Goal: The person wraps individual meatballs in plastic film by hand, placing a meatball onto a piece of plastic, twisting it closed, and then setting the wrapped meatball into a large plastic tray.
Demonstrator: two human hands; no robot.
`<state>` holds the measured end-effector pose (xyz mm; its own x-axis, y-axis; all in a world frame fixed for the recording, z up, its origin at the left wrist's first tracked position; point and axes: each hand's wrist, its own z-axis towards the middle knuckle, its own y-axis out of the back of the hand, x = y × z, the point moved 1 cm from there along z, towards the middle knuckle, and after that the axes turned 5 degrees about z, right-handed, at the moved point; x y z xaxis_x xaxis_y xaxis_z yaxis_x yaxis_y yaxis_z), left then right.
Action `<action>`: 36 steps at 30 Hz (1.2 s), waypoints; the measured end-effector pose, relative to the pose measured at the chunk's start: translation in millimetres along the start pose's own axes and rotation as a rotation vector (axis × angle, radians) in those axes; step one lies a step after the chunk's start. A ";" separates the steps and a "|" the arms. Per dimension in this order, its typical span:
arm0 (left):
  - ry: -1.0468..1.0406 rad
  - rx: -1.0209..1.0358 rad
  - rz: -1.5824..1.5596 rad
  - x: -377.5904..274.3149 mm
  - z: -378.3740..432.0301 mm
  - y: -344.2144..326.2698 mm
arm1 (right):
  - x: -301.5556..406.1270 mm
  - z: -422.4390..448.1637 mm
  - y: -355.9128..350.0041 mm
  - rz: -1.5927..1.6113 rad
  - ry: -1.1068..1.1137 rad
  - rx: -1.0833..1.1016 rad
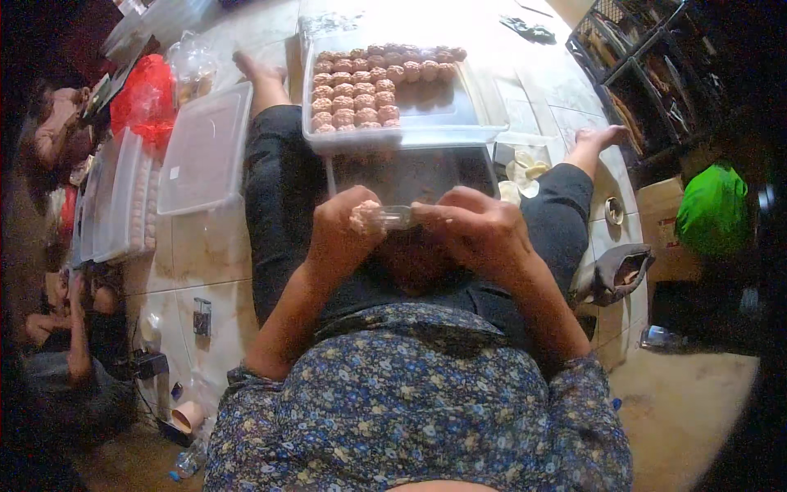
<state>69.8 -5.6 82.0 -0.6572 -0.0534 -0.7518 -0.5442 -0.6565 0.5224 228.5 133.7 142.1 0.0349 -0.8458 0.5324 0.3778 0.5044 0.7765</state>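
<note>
Over my lap, my left hand (339,230) grips a lumpy pinkish-brown ball (364,218). My right hand (482,222) pinches a small, flat, see-through piece (393,216), whose kind I cannot tell. That piece reaches across to the ball, and motion blurs it. Past my hands, a clear plastic box (403,136) holds rows of similar lumpy balls (353,92). The rows fill its left side and far end. A second container (412,169), dark inside, sits partly under the box's near edge. My fingers hide its near part.
My legs stretch along both sides. At left lie a translucent lid (206,147), more plastic boxes (114,197) and a red plastic bag (144,95). Pale round wrappers (524,172) lie by my right leg. Crates (639,67) and a green bag (713,209) stand right. Other people sit far left.
</note>
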 end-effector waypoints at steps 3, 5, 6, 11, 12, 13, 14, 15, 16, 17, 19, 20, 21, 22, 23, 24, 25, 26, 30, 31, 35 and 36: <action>-0.053 0.008 0.058 0.5 -1.4 -0.3 | 5.8 2.7 -8.9 -0.025 0.018 -0.018; -0.046 0.011 0.073 -0.4 -1.5 1.5 | 5.9 2.1 -15.2 0.019 0.017 -0.049; -0.090 0.026 0.126 4.6 -1.7 0.7 | 4.8 3.6 -17.9 0.040 0.023 -0.067; 0.111 0.157 -0.123 20.4 -6.8 1.2 | -11.0 9.1 -7.3 0.344 -0.056 -0.359; 0.135 0.156 -0.191 18.1 -5.9 2.4 | -13.4 5.3 -2.9 0.362 -0.144 -0.418; 0.158 0.156 -0.259 14.1 -4.0 4.8 | -16.8 0.1 1.8 0.379 -0.233 -0.479; 0.182 0.158 -0.327 12.8 -2.8 5.7 | -26.8 -6.4 4.7 0.360 -0.280 -0.450; 0.154 0.130 -0.342 16.5 -3.6 5.3 | -43.7 -14.9 6.6 0.340 -0.324 -0.417; 0.124 0.104 -0.366 26.3 -4.6 0.5 | -63.2 -26.4 6.7 0.310 -0.372 -0.386; 0.094 0.079 -0.388 29.8 -3.8 -3.7 | -84.7 -40.7 2.5 0.194 -0.409 -0.298; 0.092 0.058 -0.392 35.6 -6.4 -8.3 | -117.6 -61.7 -6.4 -0.030 -0.471 -0.117; 0.015 0.073 -0.283 54.5 -10.6 -9.7 | -121.6 -72.7 -7.3 -0.179 -0.536 0.055; -0.046 0.038 -0.192 43.7 -7.3 -9.3 | -128.7 -86.5 -11.8 -0.136 -0.648 0.055; -0.104 -0.003 -0.094 31.2 -5.0 -6.6 | -130.9 -95.0 -17.8 -0.086 -0.754 0.054; -0.160 -0.053 0.002 18.9 -1.3 -4.5 | -133.8 -103.1 -16.2 -0.109 -0.822 0.075; -0.204 -0.083 0.051 12.4 3.2 -1.7 | -128.3 -102.7 -14.4 -0.127 -0.882 0.105; -0.249 -0.111 0.101 10.1 5.2 -0.2 | -117.5 -98.0 -3.4 -0.217 -0.787 0.142; -0.219 -0.115 0.019 13.4 3.4 -1.4 | -108.3 -94.8 8.6 -0.307 -0.691 0.178; 0.124 0.029 -0.235 6.1 0.4 -2.8 | -92.1 -87.1 36.2 -0.389 -0.570 0.025; 0.277 0.092 -0.267 1.3 -0.9 0.8 | -84.8 -77.6 39.1 -0.364 -0.550 -0.054; 0.002 0.129 -0.185 9.7 -2.3 -2.1 | -49.5 -48.9 24.6 -0.088 -0.109 -0.312; 0.060 0.118 -0.196 2.5 -2.7 -2.7 | -36.7 -43.0 17.3 -0.002 -0.038 -0.282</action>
<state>71.1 -6.1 77.6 -0.5026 0.0194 -0.8643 -0.7179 -0.5664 0.4047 273.5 166.0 121.6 0.0009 -0.8370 0.5473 0.6208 0.4295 0.6558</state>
